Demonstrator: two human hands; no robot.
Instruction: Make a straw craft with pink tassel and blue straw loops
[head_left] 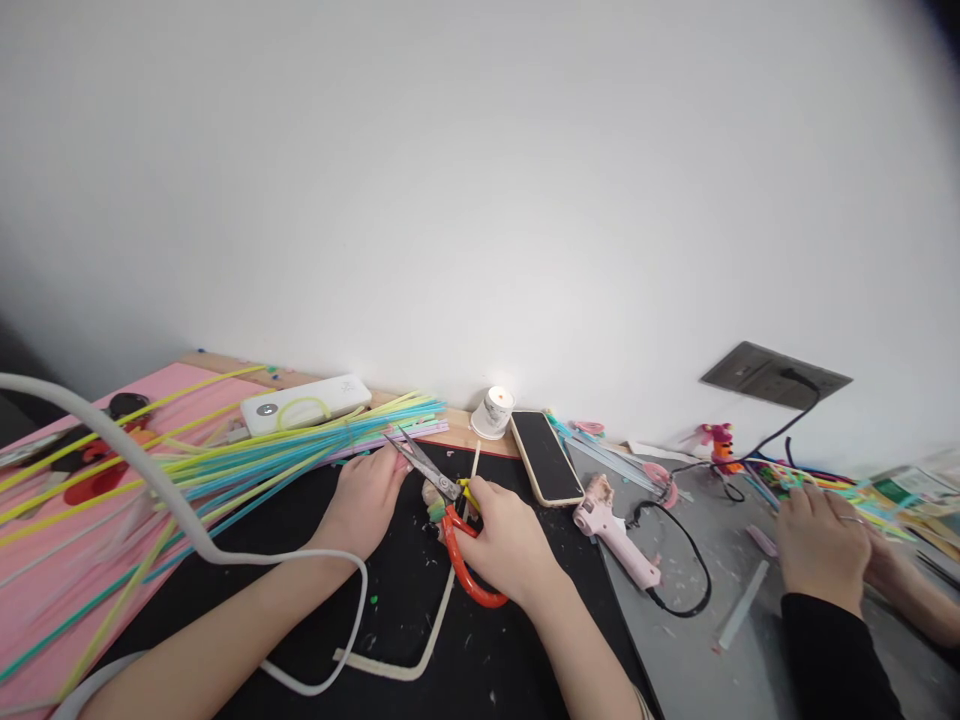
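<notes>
The right grip (512, 540) is clamped on the scissors (448, 488), their blades (433, 470) parted just beside the left grip (365, 505), whose hold I cannot tell; the snip looks lined up but unmade

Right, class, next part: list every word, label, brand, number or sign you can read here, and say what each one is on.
No text can be read for certain.
Power bank: faint marks, too small.
Paper cup: printed pattern or lettering, too blurred to tell.
Wall socket: small pale mark, unreadable.
Phone: dark screen, no text seen.
Scissors: no lettering legible.
</notes>
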